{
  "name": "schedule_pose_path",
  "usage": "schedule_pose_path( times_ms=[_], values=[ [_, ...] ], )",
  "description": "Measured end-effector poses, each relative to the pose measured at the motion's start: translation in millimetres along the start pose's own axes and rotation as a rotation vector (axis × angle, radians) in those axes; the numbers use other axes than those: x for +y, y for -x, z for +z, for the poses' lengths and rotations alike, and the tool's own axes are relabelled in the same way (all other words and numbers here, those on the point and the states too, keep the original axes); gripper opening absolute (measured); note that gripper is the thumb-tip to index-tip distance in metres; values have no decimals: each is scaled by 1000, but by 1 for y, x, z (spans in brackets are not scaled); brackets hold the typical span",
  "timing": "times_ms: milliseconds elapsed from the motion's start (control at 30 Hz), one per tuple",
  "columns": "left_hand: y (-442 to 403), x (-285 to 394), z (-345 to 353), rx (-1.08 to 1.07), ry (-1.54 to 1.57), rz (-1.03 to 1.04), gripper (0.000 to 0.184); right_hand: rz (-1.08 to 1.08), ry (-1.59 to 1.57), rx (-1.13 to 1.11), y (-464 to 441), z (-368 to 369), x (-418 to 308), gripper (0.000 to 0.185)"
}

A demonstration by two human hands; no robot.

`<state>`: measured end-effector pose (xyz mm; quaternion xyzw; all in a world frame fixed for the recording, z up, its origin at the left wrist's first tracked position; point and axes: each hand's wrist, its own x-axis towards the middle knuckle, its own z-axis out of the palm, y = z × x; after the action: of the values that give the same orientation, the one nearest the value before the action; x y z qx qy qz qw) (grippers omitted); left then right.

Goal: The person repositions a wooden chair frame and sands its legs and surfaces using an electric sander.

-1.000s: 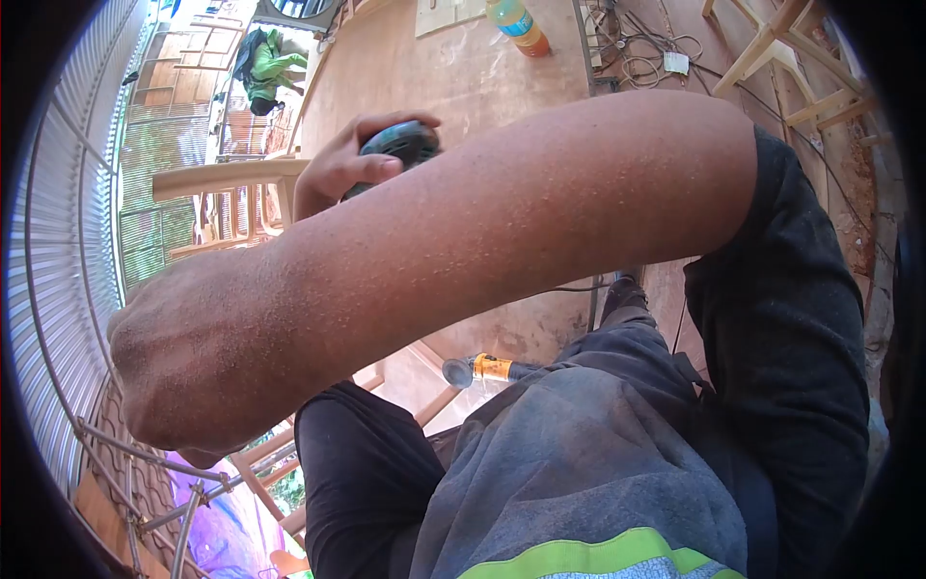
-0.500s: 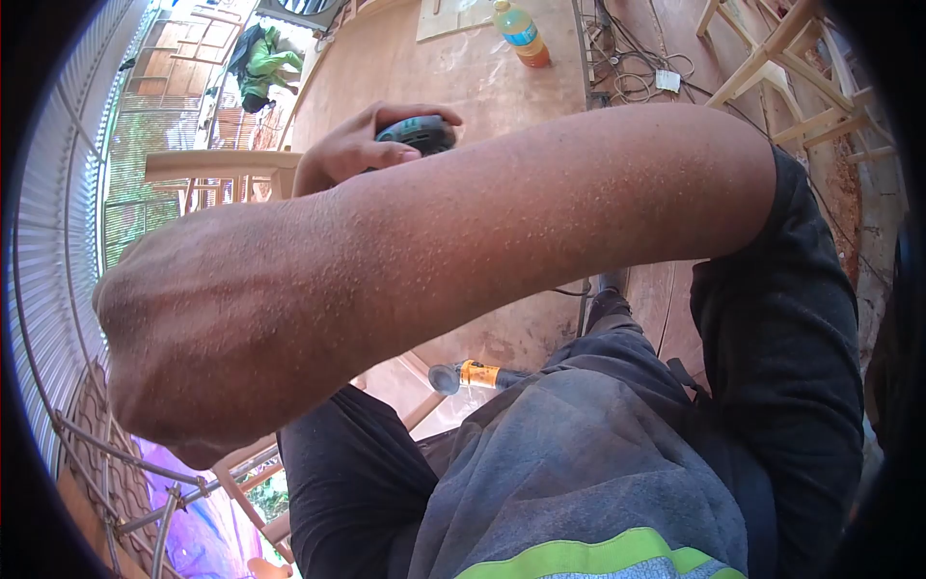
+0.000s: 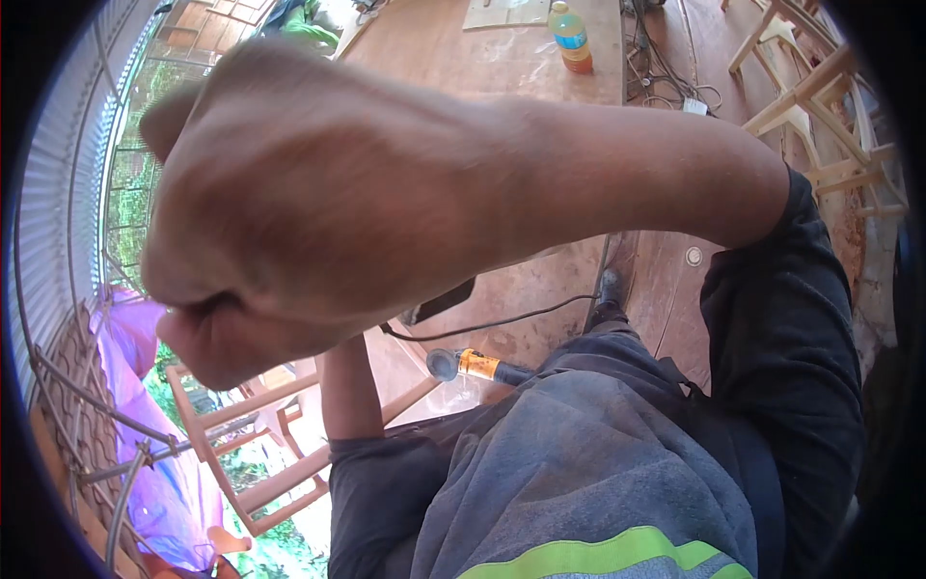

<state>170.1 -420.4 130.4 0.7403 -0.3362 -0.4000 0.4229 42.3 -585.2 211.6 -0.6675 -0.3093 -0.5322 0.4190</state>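
My right hand [image 3: 280, 203] is raised close to the camera, its fingers curled into a fist. Motion smears it, and the inside of the fist is hidden. Below it my left forearm [image 3: 349, 386] rises from a dark sleeve, but my left hand is hidden behind the right one. A dark tool end [image 3: 439, 303] shows just under my right wrist. Near it a black cord [image 3: 492, 333] runs off to the right. A black and orange cylindrical tool [image 3: 477, 365] lies beside my lap.
A bottle of orange liquid [image 3: 571, 41] stands on the wooden sheet [image 3: 434, 43] ahead. Cables [image 3: 656, 58] lie beyond the sheet's right edge. Wooden frames [image 3: 820, 92] are at the upper right, and another wooden frame [image 3: 256, 497] stands at lower left, near purple sheeting [image 3: 164, 482].
My right fist has moved up and to the right in view. My left hand, earlier visible around a grey-green power tool, is now hidden. The left forearm and cord now show.
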Motion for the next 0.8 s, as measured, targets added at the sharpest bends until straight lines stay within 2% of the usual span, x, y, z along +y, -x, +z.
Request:
schedule_pose_path(
  times_ms=[33, 100, 233, 333, 400, 433, 500, 533, 567, 633, 667, 700, 733, 767, 800],
  values=[
    [10, -6, 0, 44, 28, 2, 55, 29, 21, -92, 0, -4, -3, 17],
    [21, -21, 4, 138, 100, 6, 54, 83, 82, -133, 0, -1, -7, 21],
    [25, -59, 13, 371, 337, 23, 53, 116, -256, -133, 0, -2, -6, 21],
    [0, -55, 10, 336, 237, 19, 48, 206, -510, -193, 6, 0, -3, 22],
    [5, -51, 12, 356, 268, 10, 45, -292, -802, 333, 20, 41, 51, 16],
    [10, -54, 11, 343, 315, 4, 43, -261, -824, 285, 16, 39, 47, 16],
    [31, -63, 16, 384, 378, 12, 41, -516, 145, -55, 6, 2, 31, 16],
    [46, -70, 24, 412, 383, 15, 40, -651, 636, -218, 3, -8, 17, 23],
    [60, -72, 33, 471, 440, 16, 42, -710, 961, -465, 0, -5, -6, 39],
    [68, -84, 47, 596, 426, 113, 48, -587, 748, -477, 3, -13, -1, 33],
    [72, -82, 48, 551, 446, -17, 54, -425, 746, -573, 1, -21, -10, 32],
    [67, -82, 48, 567, 469, 9, 55, -141, 537, -199, 9, 2, -15, 15],
    [59, -80, 44, 581, 492, 36, 55, 146, 318, 165, 18, 23, -18, 27],
    [53, -76, 39, 531, 484, 9, 63, 180, 386, 189, 17, 25, -19, 30],
    [51, -73, 35, 524, 488, 18, 63, 181, 383, 169, 17, 27, -19, 30]
  ],
)
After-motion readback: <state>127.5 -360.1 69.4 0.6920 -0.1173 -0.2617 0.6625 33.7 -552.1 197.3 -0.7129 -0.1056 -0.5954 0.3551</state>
